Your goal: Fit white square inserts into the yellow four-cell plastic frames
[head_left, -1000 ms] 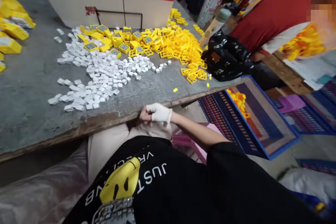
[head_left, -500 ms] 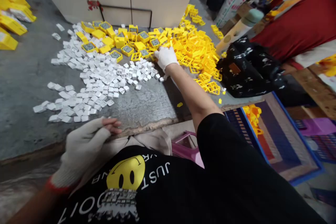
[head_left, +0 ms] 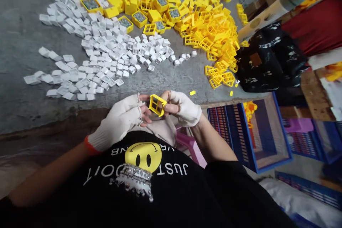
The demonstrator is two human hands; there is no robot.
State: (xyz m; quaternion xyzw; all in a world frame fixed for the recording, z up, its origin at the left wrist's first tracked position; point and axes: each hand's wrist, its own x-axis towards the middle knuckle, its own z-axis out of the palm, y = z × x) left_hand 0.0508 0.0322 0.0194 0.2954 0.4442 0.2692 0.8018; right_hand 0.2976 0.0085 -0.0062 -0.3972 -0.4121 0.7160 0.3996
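My right hand (head_left: 183, 108), in a white glove with bare fingertips, pinches a small yellow plastic window-like frame (head_left: 157, 105) by its right side. It is held above the table's front edge, close to my body. My left hand (head_left: 121, 119), gloved the same way with an orange cuff, is at the frame's left side, fingers apart and slightly curled. Whether those fingertips touch the frame I cannot tell. Beyond my hands lie a heap of similar yellow frames (head_left: 211, 32) and a spread of small white plastic caps (head_left: 107, 57).
Yellow box-shaped pieces with grey patterned faces (head_left: 140, 17) lie behind the white caps. On the right are a black patterned bag (head_left: 269, 60) and a pale bottle (head_left: 275, 10). Blue crates (head_left: 278, 131) and a purple stool (head_left: 191, 146) stand below the table edge (head_left: 53, 119).
My right hand has come back from the yellow heap toward my body with a yellow frame. The left hand has moved right and up to meet it. My view has tilted down.
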